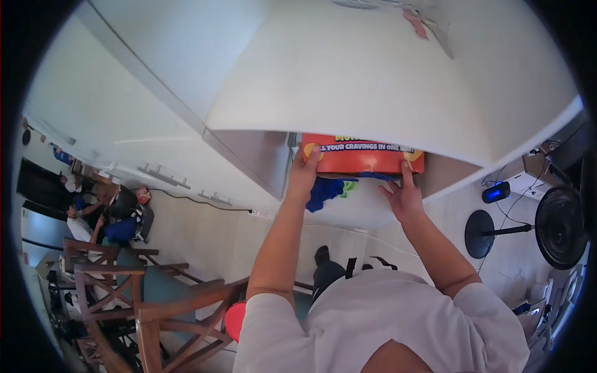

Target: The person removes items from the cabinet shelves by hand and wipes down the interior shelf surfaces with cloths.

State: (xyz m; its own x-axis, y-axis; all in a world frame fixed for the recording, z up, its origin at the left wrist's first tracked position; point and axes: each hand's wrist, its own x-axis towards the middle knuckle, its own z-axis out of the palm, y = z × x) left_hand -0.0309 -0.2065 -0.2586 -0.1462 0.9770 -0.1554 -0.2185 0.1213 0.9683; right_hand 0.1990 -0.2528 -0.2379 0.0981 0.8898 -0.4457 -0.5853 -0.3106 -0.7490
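Observation:
A red cardboard box (364,163) with printed lettering lies partly inside the open compartment of a white cabinet (348,81). My left hand (303,171) grips its left end, thumb on the printed face. At the right end, my right hand (404,196) has a finger on the box's front face, with other fingers reaching below its lower edge. Just under the box hangs something blue and crumpled (324,193), with a bit of green beside it; I cannot make out what it is.
Wooden chairs (149,292) stand at the lower left. A black fan (559,227) is on the right, near a small device with a blue display (495,193). A cable (205,201) runs across the floor at left. Other people (81,227) sit at the far left.

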